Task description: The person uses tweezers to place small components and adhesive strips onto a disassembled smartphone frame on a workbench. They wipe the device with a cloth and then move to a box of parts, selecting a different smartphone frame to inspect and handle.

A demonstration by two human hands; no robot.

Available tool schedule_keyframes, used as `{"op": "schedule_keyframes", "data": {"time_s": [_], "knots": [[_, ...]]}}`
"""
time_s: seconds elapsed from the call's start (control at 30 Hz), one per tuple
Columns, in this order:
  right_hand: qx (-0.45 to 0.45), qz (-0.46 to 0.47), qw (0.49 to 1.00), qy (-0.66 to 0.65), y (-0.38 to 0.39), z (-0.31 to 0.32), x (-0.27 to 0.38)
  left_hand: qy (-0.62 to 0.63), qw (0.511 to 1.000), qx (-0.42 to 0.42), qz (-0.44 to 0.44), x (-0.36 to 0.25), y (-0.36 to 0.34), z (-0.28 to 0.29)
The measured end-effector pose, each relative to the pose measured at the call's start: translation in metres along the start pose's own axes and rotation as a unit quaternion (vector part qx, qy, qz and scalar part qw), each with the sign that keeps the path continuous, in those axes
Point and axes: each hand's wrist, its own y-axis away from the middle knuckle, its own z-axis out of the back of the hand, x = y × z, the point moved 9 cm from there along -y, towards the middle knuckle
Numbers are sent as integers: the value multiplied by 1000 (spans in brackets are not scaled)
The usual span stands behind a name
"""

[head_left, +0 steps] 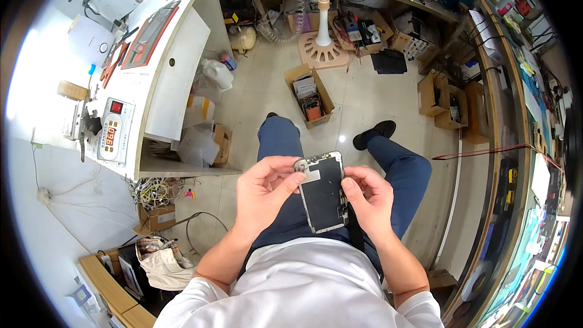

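Note:
Between my two hands, above my lap, is a phone screen assembly [324, 194] with its black back side turned up. It has a metal-coloured rim, small parts along its top edge and a pale label near the upper left. My left hand [268, 189] pinches the upper left corner, thumb on the label side and fingers curled behind. My right hand [368, 197] grips the upper right edge between thumb and fingers. Both hands' fingertips behind the screen are hidden.
A white workbench [159, 48] with a control box [115, 131] stands at the left. On the floor ahead sits a cardboard box [328, 104] of flat parts, behind it a white fan stand [323, 18]. Tangled cables [159, 193] lie at left. Cluttered shelving [516, 85] runs along the right.

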Motion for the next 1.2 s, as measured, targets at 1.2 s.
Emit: {"op": "schedule_keyframes", "data": {"time_s": [1.2], "knots": [[-138, 99, 964, 204, -6, 5, 44, -129, 990, 19, 54, 22, 2, -2]]}}
